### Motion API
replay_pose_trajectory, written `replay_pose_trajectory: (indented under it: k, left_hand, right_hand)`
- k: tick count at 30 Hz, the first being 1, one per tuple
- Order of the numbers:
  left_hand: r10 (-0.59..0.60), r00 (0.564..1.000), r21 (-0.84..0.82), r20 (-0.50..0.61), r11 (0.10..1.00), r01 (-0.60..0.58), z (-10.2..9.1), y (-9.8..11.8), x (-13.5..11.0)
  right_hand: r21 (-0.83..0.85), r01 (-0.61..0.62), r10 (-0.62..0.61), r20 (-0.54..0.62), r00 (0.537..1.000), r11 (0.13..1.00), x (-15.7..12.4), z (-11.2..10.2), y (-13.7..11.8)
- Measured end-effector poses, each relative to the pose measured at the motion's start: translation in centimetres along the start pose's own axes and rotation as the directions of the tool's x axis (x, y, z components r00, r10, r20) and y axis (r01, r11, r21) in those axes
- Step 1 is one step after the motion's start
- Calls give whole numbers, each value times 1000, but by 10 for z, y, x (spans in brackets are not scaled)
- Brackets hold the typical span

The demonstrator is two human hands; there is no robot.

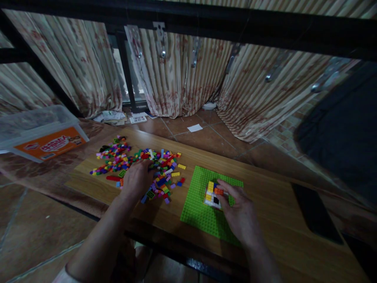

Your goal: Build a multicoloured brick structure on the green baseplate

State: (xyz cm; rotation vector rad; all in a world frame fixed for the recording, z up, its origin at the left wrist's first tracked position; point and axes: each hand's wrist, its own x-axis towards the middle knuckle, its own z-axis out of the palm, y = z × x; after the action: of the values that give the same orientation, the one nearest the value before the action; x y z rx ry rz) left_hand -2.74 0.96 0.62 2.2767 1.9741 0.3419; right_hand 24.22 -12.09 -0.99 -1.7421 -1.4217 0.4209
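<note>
A bright green baseplate (pixel 194 204) lies on the wooden table, bearing a small build of toy bricks (pixel 210 199) in white, yellow, blue and black. My right hand (pixel 240 210) is at the build's right side, thumb and forefinger closed around an orange brick (pixel 218 191) at its top. Whether that brick is pressed down is unclear. My left hand (pixel 138 179) reaches into a spread pile of many-coloured toy bricks (pixel 165 173). Its fingers bend down among the bricks, and the fingertips are hidden behind the hand.
On the far left stands a clear plastic tub (pixel 44 129) with an orange label. A black phone-like slab (pixel 316 214) lies on the table (pixel 273 220) at right. Striped curtains (pixel 176 78) hang behind; papers (pixel 194 128) lie on the tiled floor. A dark shape (pixel 341 125) fills the right edge.
</note>
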Motion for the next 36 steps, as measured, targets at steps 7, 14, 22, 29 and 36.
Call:
replay_pose_trajectory:
  k: [7, 14, 22, 29, 36]
  left_hand:
    - [-10, 1000, 4, 7, 1000, 10, 3, 0, 1]
    - [-6, 1000, -16, -27, 1000, 5, 0, 1, -1]
    - [130, 982, -234, -136, 959, -159, 5, 22, -7]
    - [212, 970, -307, -122, 921, -240, 12, 32, -14]
    - [219, 966, -345, -136, 904, -253, 12, 30, -12]
  right_hand:
    - [-17, 15, -15, 2, 1000, 1000, -2, 0, 0]
    - [-57, -54, 46, -132, 990, 997, 0, -12, 9]
    - [-50, -43, 39, -64, 997, 998, 0, -9, 10]
    - [-77, 2, -7, -58, 998, 997, 0, -5, 8]
    - [-77, -3, 0, -45, 999, 997, 2, -1, 10]
